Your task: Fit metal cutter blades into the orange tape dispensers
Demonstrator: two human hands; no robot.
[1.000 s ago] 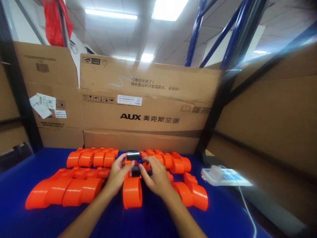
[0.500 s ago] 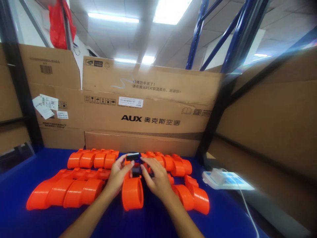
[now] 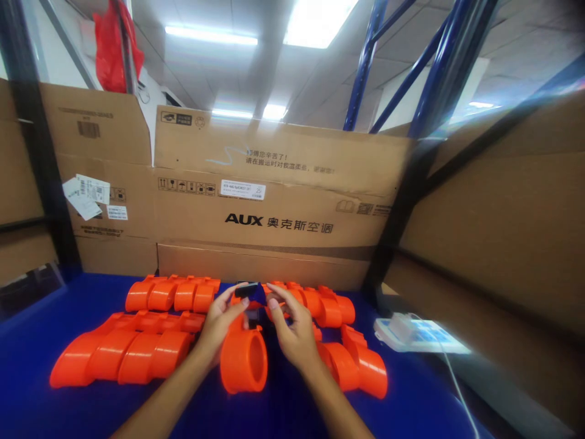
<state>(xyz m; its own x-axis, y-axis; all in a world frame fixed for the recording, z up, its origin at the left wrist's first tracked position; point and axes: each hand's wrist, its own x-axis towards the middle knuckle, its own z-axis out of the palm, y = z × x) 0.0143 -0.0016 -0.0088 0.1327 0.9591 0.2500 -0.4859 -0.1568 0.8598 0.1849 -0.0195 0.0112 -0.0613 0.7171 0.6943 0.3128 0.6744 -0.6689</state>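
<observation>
Gripping an orange plastic housing [image 3: 244, 364] from either side, the left hand [image 3: 218, 329] and right hand [image 3: 292, 332] hold it just above the blue table [image 3: 41, 408], its round open end toward the camera. The fingers of both hands curl inward and pinch a small black part [image 3: 247, 290] at the housing's far end. More orange housings [image 3: 123, 350] lie in rows to the left and right, before stacked cardboard boxes [image 3: 274, 201].
</observation>
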